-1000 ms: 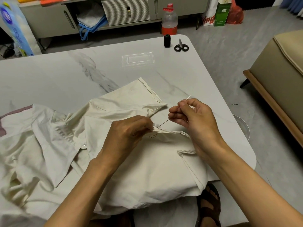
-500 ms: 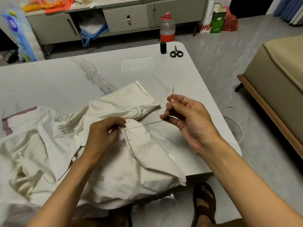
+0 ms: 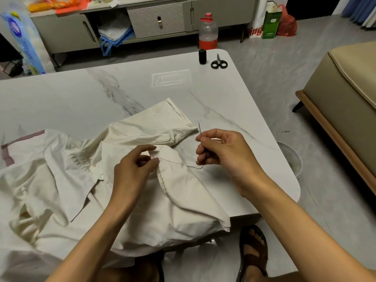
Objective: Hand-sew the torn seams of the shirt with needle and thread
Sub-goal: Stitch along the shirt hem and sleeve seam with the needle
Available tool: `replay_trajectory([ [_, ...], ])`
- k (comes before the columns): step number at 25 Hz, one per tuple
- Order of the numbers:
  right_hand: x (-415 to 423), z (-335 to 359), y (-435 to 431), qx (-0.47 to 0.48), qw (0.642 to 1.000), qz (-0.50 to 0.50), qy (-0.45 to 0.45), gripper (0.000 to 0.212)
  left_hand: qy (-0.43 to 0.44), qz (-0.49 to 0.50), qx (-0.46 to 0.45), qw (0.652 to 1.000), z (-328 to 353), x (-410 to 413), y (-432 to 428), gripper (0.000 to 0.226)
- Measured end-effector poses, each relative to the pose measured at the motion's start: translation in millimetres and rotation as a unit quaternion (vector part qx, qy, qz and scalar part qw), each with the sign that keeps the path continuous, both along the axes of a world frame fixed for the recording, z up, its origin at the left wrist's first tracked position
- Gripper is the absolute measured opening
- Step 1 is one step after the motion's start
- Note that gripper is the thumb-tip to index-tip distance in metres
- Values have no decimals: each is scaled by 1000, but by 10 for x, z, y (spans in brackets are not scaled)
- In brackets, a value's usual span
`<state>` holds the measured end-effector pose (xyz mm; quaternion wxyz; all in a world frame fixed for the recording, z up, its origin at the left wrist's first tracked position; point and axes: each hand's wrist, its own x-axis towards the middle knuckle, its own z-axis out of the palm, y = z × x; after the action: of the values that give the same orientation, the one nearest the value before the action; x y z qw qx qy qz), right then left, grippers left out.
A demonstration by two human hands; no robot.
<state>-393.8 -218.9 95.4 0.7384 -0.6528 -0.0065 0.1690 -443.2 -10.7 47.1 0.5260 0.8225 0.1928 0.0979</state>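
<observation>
Head view: needle [image 3: 200, 130] pinched upright between thumb and forefinger of right hand [image 3: 223, 157], tip toward 12 o'clock. Dark thread [image 3: 179, 163] sagging from that hand toward 9 o'clock, into shirt [image 3: 183, 200] seam beside left hand [image 3: 134, 169], cloth nipped between its thumb and fingers. Row of dark stitches [image 3: 161, 180] running on toward 6 o'clock. Shirt crumpled on table [image 3: 81, 94], hem hanging over near edge at 6 o'clock. At table's 1 o'clock corner: black spool [image 3: 202, 56], scissors [image 3: 219, 63] just beside. On floor beyond, red-capped bottle [image 3: 208, 31], label unreadable. Further toward 1 o'clock, white bag [image 3: 254, 30] with red letters "ing", rest not visible; green box [image 3: 271, 23] beside, print too small to read. At 10 o'clock, blue pack [image 3: 22, 41], lettering blurred, cut off by frame. Needle eye too fine to make out.
</observation>
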Motion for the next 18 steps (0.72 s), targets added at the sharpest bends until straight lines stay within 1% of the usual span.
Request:
replay_trajectory([
  [3, 18, -50, 109, -41, 999, 5, -33, 12, 14, -7, -21, 1000, 10, 67, 48, 23],
  [5, 35, -84, 214, -102, 991, 28, -79, 12, 8, -14, -49, 999, 39, 110, 76, 24],
  [6, 44, -101, 251, -148, 981, 41, -115, 14, -1, -22, -72, 997, 60, 118, 68, 26],
  [8, 67, -152, 315, -244, 947, 69, -199, 18, -17, -36, -117, 992, 85, 126, 49, 30],
  [9, 78, -187, 346, -275, 930, 81, -230, 20, -20, -41, -131, 990, 92, 127, 45, 31],
  [12, 95, -275, 407, -312, 900, 94, -289, 19, -21, -54, -153, 987, 112, 145, 44, 35],
  [14, 111, -322, 444, -333, 885, 99, -310, 19, -23, -57, -183, 981, 121, 155, 56, 39],
  [18, 107, -349, 473, -346, 877, 107, -316, 21, -19, -69, -220, 973, 134, 142, 99, 43],
])
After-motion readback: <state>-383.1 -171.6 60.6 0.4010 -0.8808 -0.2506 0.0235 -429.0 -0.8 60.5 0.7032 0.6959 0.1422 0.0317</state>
